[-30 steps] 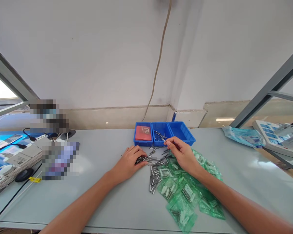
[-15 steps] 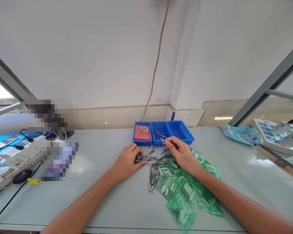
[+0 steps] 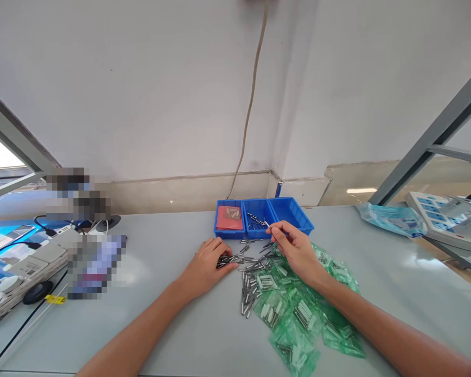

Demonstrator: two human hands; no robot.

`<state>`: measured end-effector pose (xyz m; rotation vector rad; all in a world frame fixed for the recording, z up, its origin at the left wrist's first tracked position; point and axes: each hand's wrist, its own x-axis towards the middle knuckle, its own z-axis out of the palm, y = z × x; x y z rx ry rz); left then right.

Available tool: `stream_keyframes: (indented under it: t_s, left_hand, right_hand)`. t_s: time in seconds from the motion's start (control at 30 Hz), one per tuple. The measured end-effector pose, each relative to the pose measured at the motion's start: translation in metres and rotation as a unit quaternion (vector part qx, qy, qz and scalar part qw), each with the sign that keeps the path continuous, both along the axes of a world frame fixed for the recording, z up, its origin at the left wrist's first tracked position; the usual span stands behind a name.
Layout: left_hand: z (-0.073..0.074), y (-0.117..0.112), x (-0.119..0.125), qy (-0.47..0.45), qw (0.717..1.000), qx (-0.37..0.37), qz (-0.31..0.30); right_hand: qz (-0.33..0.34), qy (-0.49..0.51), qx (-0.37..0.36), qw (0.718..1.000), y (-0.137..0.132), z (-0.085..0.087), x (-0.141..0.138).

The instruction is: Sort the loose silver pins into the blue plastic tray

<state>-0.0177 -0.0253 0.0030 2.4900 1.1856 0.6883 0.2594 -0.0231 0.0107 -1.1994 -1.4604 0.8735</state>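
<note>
- Metal is what the right hand (image 3: pixel 296 254) holds: one slender piece (image 3: pixel 266 224), its grip clamped on it between thumb and forefinger, the bright tip angled up and away from the hand.
- Against the blue bins, that hand has edged slightly right over the last half second; the piece's tip now shows in front of the right part of the middle bin (image 3: pixel 256 235). Whether it touches anything there, I cannot tell.
- The left hand (image 3: pixel 208 264) has barely moved. Its thumb and fingers curve about a cluster of loose metal pins (image 3: pixel 248 296), apart from one another with pins between; whether they squeeze any, I cannot tell.
- Bins and bench (image 3: pixel 180 335) both sit a little lower in view than half a second ago, which reads as a small head movement.
- As a judgement, the work is hardly further on: a piece is in the pinch, not yet released, and the left hand keeps by the pile.
- Other pins lie in the middle bin; the left bin (image 3: pixel 230 235) holds a red packet (image 3: pixel 229 220).
- Green bags (image 3: pixel 294 340) of metal parts spread on the bench below and beside the right hand.
</note>
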Motion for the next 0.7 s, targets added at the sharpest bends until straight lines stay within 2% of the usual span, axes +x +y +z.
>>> stream_keyframes:
  t_s: [0.23,0.53,0.7]
  left_hand:
    - [0.0018,0.0001,-0.0001,-0.004,1.000,-0.003,0.002]
    - [0.0046,-0.0013,0.0005,-0.007,1.000,-0.001,-0.007]
    - [0.0032,-0.0013,-0.0005,-0.012,1.000,0.001,-0.010]
  right_hand:
    - [0.034,0.076,-0.032,0.996,-0.0015,0.0063,-0.0046]
    - [-0.003,-0.056,0.053,0.997,-0.0043,0.0043,-0.0038]
    - [0.017,-0.080,0.044,0.996,-0.0043,0.0056,-0.0043]
